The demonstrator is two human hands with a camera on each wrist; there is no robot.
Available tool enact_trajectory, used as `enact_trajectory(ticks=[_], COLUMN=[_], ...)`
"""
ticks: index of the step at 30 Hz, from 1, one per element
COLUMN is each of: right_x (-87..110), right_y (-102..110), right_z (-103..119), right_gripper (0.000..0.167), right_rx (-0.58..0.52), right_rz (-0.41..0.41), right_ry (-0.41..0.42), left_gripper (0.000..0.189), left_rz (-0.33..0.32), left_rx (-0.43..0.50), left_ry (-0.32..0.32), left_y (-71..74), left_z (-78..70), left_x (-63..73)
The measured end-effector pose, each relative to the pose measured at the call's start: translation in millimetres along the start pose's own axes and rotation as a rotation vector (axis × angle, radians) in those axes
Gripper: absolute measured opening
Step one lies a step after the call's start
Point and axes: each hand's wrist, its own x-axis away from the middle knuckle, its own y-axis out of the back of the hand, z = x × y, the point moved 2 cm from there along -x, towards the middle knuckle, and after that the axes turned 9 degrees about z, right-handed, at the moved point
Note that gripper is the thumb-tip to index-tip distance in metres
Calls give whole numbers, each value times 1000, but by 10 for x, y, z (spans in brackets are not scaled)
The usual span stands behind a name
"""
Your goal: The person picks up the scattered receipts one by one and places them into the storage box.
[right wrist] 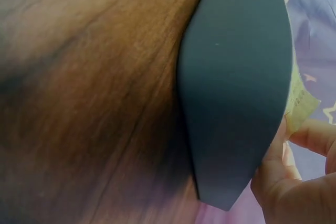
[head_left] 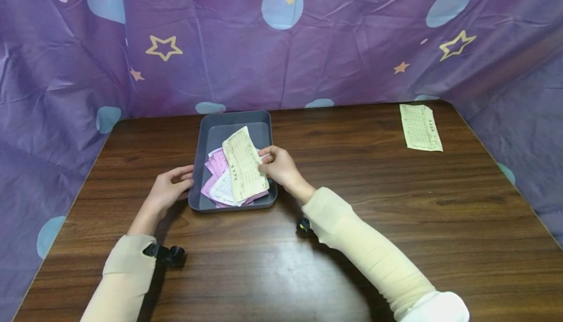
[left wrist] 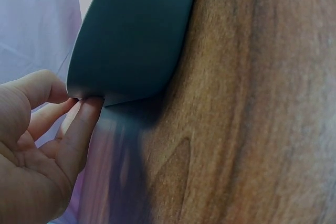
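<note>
A dark grey tray (head_left: 234,118) holds a loose pile of printed paper slips, with pink slips (head_left: 216,163) and a white slip (head_left: 222,188) showing. Over that pile lies a pale yellow printed slip (head_left: 244,165), slanted across the tray. My right hand (head_left: 281,166) pinches the yellow slip by its right edge, at the tray's right side. At the tray's left wall, my left hand (head_left: 169,187) touches the outside with its fingertips. The left wrist view shows the left fingertips (left wrist: 90,104) right against the tray's wall (left wrist: 131,35).
A second pale yellow slip (head_left: 421,127) lies at the back right of the brown wooden table (head_left: 352,165). Behind the table hangs a purple cloth (head_left: 237,38) with stars and dots. Small black cameras (head_left: 169,255) are on both wrists.
</note>
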Motion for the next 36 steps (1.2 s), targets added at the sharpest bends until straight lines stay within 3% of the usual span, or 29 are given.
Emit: enact_trajectory(ticks=[15, 25, 36], right_x=[11, 34, 51], right_y=[15, 71, 146], right_z=[11, 52, 45], right_gripper=[33, 32, 30], right_rx=[235, 253, 179], right_rz=[1, 42, 94], right_ry=[25, 12, -14], left_gripper=[50, 50, 50], left_rz=[-5, -2, 1], left_rx=[-10, -9, -12], left_ry=[3, 2, 2], left_y=[-8, -3, 0], left_z=[-10, 2, -2], left_x=[-4, -1, 1])
